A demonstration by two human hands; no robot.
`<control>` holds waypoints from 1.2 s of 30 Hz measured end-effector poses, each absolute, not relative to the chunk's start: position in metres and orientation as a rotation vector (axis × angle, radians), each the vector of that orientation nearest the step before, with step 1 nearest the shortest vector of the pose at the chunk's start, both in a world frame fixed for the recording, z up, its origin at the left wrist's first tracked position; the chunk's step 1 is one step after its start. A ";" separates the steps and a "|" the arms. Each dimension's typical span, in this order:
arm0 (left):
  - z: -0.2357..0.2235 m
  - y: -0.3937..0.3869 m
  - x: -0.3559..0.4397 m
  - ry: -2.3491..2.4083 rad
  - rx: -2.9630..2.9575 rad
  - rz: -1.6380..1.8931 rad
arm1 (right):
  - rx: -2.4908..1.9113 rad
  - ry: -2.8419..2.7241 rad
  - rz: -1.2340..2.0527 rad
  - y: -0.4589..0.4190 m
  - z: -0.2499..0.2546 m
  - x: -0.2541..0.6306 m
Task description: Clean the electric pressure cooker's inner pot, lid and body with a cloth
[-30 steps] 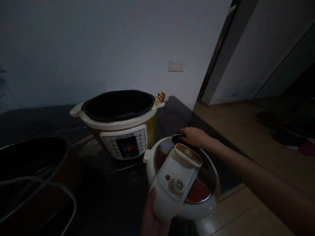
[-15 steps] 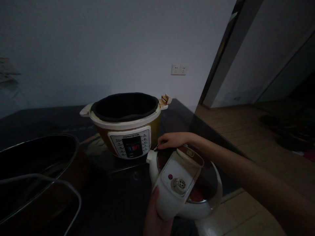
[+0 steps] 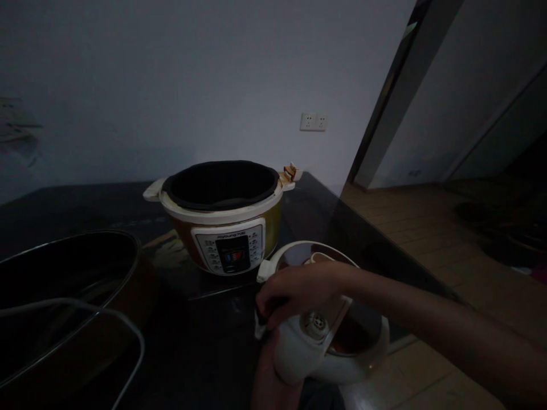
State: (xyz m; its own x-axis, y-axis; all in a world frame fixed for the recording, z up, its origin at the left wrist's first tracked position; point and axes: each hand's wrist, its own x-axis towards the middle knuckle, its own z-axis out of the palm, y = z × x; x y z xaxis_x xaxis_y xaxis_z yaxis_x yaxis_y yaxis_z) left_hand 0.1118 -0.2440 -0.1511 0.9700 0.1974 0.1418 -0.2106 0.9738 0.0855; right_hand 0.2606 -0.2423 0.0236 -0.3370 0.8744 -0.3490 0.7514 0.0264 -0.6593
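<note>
A white pressure cooker lid (image 3: 376, 359) with a dark see-through top is held tilted over the front of the dark table. My left hand (image 3: 276, 373) is closed around the lower end of its handle, partly hidden beneath it. My right hand (image 3: 299, 293) reaches across the lid, fingers curled around a small dark thing with a whitish edge, too dim to name. Beside the fingers shows the round steam valve (image 3: 317, 323). Behind the lid stands the electric pressure cooker (image 3: 222, 215), uncovered, with a dark inside and a front control panel.
At the left is a large dark round pan (image 3: 139, 250), with a pale cable (image 3: 128, 322) arching over its front. A wall socket (image 3: 313, 122) sits behind the dark table (image 3: 205, 341). Tiled floor (image 3: 410, 210) lies beyond its right edge.
My right hand has moved from the lid's far left rim toward me, down to the handle beside the valve. My left hand keeps its grip. The view has shifted slightly.
</note>
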 end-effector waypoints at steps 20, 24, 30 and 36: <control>-0.148 -0.248 0.114 -0.144 0.115 0.235 | -2.406 -1.948 0.759 -0.232 0.015 0.333; -0.149 -0.248 0.114 -0.121 0.102 0.240 | -2.543 -1.783 0.569 -0.247 0.007 0.360; -0.156 -0.247 0.114 -0.093 0.092 0.208 | -2.584 -1.585 0.420 -0.281 -0.007 0.383; -0.155 -0.246 0.114 -0.134 0.090 0.197 | -2.670 -1.340 0.311 -0.328 -0.022 0.393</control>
State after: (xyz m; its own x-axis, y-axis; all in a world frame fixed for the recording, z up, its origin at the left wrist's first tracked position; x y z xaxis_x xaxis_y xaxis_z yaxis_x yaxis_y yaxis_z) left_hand 0.1142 -0.2457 -0.1547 0.9717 0.1892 0.1414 -0.2011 0.9767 0.0755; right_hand 0.3926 -0.3278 -0.0224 0.5822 0.8039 -0.1217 0.7753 -0.5940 -0.2144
